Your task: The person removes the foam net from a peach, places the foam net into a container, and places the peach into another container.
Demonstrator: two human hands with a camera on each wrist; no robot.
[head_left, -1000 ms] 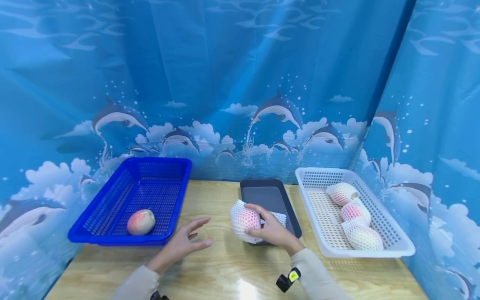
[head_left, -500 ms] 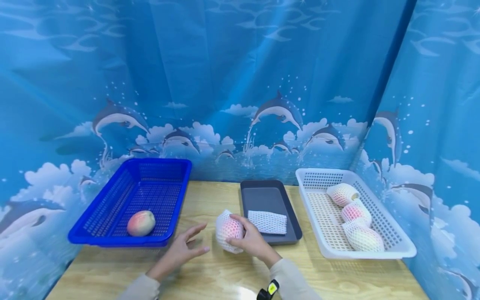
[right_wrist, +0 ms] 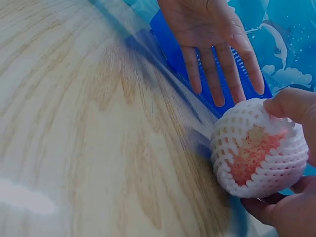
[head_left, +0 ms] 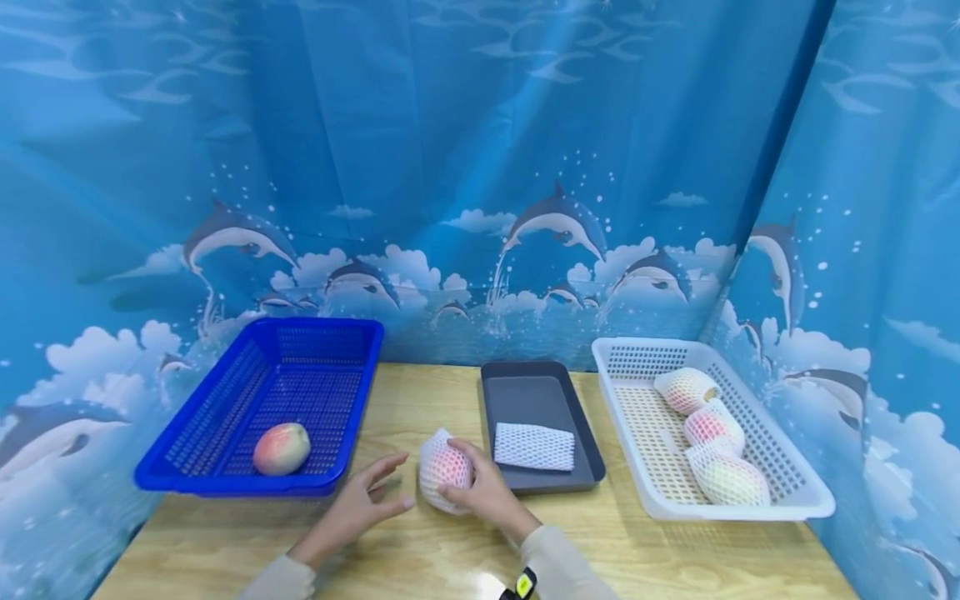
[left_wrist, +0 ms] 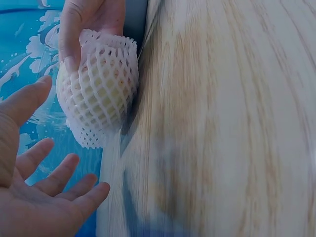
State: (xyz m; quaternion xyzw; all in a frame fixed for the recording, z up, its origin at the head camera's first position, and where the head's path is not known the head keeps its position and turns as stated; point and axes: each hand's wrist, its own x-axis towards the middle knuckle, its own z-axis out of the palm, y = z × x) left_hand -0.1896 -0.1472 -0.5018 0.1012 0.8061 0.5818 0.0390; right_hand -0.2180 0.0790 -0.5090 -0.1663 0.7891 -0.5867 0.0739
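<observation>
My right hand (head_left: pixel 487 497) grips a peach in a white foam net (head_left: pixel 444 472) between thumb and fingers, over the middle of the wooden table. In the right wrist view, pink peach skin shows through the stretched mesh of the netted peach (right_wrist: pixel 256 153). Just left of it, my left hand (head_left: pixel 362 504) is held with its fingers apart and relaxed, touching nothing. The left wrist view shows the gap between the left hand (left_wrist: pixel 54 192) and the netted peach (left_wrist: pixel 98 89). A bare peach (head_left: pixel 282 449) lies in the blue basket (head_left: pixel 247 481).
A dark grey tray (head_left: pixel 525 392) right of centre holds a flat white foam net (head_left: pixel 534 447). On the far right, a white basket (head_left: pixel 645 450) contains 3 netted peaches (head_left: pixel 714 425). A blue dolphin-print curtain (head_left: pixel 420 167) stands behind the table (head_left: pixel 420 558).
My right hand has carried the netted peach leftward from beside the grey tray, uncovering the flat foam net there. The left hand has shifted slightly left.
</observation>
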